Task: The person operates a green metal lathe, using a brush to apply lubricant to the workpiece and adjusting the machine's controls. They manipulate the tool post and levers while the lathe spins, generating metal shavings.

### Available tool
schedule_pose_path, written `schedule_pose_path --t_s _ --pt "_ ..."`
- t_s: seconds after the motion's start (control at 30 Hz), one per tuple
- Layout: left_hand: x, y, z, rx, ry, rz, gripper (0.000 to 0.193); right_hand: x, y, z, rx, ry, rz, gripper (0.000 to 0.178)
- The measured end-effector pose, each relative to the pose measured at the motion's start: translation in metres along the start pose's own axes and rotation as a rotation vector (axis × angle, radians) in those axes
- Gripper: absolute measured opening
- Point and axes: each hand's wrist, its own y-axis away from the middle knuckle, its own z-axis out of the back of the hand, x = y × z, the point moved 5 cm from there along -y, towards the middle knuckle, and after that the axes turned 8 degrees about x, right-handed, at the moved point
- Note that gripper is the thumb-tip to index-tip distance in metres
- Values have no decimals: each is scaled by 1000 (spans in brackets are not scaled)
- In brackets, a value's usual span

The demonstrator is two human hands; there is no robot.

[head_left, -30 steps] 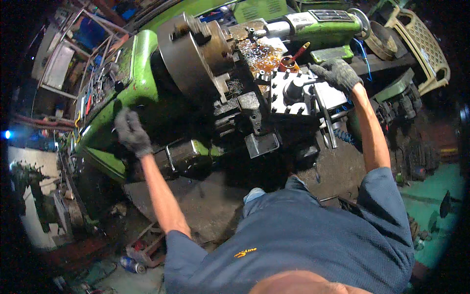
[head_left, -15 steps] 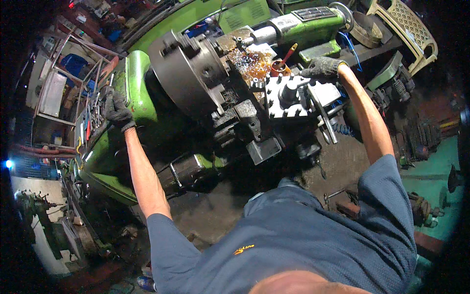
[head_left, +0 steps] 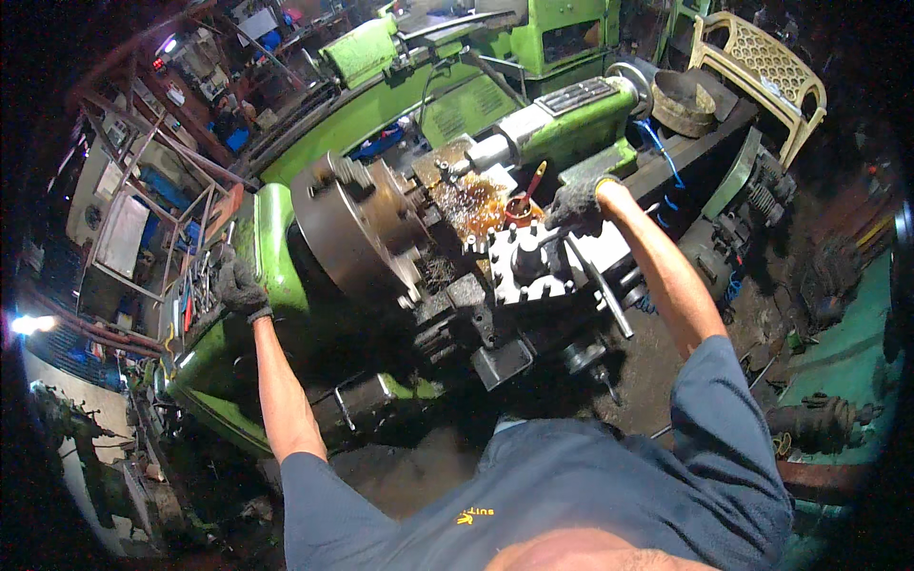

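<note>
My left hand (head_left: 240, 288), in a dark knit glove, is at the left end of a green lathe (head_left: 278, 224). Its fingers are curled at the foot of a slim metal bar (head_left: 228, 234), beside a row of hand tools (head_left: 198, 290). My right hand (head_left: 577, 204), gloved too, is curled over the far edge of the square tool post (head_left: 509, 278), close to the inner end of its long clamp handle (head_left: 605, 295); what its fingers hold is hidden. The large chuck (head_left: 343, 224) looks smeared. A brush (head_left: 536, 181) stands in a reddish cup (head_left: 517, 207) behind the tool post.
Wet, brownish metal chips (head_left: 473, 205) lie between chuck and tailstock (head_left: 581, 105). A round metal pan (head_left: 683, 103) and a beige plastic chair (head_left: 762, 71) are at the far right. Metal-framed racks (head_left: 143, 200) stand at the left. A machine part (head_left: 819, 423) lies at the lower right.
The view has tilted, bringing more background in at the top. My right hand's fingers look more curled at the tool post. The chuck is more smeared; my left hand keeps its place.
</note>
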Motion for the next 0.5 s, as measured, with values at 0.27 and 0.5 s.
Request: schedule_pose_path --t_s 0.27,0.5 --pt "22 15 2 19 120 35 28 29 36 -8 -64 -357 -144 46" --pt "17 11 3 -24 21 -14 40 27 32 -7 -33 -283 -125 44"
